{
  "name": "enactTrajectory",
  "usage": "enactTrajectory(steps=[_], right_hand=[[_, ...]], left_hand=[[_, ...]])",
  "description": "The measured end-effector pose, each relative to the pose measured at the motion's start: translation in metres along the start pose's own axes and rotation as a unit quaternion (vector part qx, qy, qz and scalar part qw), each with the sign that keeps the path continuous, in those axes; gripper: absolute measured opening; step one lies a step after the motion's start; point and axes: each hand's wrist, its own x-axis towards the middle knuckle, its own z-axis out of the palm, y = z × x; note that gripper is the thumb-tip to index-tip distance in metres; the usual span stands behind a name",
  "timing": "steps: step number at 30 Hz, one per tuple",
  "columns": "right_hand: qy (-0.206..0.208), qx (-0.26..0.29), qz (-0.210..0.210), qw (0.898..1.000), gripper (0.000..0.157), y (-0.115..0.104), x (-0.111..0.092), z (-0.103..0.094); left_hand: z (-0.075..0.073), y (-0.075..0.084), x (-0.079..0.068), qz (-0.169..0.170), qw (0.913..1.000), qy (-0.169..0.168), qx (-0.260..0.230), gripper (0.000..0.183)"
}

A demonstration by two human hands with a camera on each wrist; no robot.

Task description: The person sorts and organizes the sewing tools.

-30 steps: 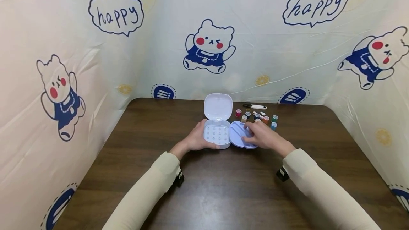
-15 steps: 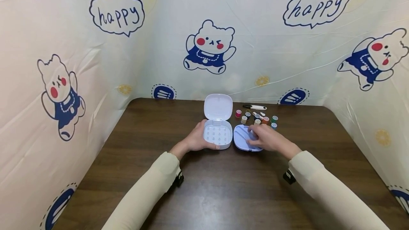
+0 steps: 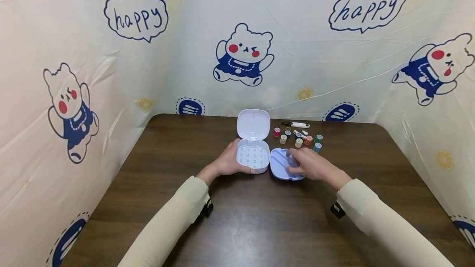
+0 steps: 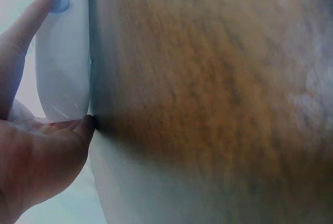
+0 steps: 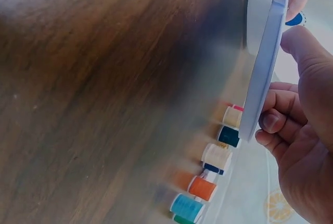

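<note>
My left hand [image 3: 228, 161] grips the left side of a white sewing box [image 3: 263, 169]. Its thumb lies along the front wall, beside the round button in the left wrist view. The lid [image 3: 254, 124] stands open at the back, and rows of small pegs show inside. Just right of the box, my right hand [image 3: 312, 164] pinches a lavender insert tray [image 3: 278, 163] from above, thumb and fingers on its upper side. In the right wrist view the tray's thin edge [image 5: 264, 67] is raised off the tabletop. The hand hides the tray's right part.
Behind the tray lie several thread spools, among them a red one [image 3: 276, 132], an orange one [image 3: 308, 140] and a blue one [image 3: 317, 147]. A black and white pen-like tool [image 3: 295, 124] lies farther back. Printed cloth [image 3: 311, 52] hangs around the brown table [image 3: 237, 217].
My right hand has brought the tray away from the box to the right and a little toward me, uncovering more of the spools. My left hand stays on the box.
</note>
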Motion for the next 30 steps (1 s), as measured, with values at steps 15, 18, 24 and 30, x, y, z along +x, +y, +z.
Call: enactTrajectory(steps=[15,18,24,30], right_hand=[[-0.013,0.01,-0.014,1.0,0.046,-0.005,-0.012,0.005],[-0.015,0.009,-0.02,1.0,0.045,-0.004,-0.015,0.009],[-0.014,0.004,-0.031,0.999,0.043,-0.009,-0.02,0.017],[-0.009,-0.003,-0.048,0.999,0.042,-0.018,-0.025,0.024]], left_hand=[[0.001,-0.001,0.002,-0.009,0.9999,-0.002,0.012,0.116],[0.001,-0.001,0.002,-0.011,0.9999,-0.002,0.012,0.117],[0.001,-0.001,0.002,-0.01,0.9998,-0.002,0.014,0.116],[0.0,-0.001,0.001,-0.008,0.9999,-0.002,0.01,0.116]])
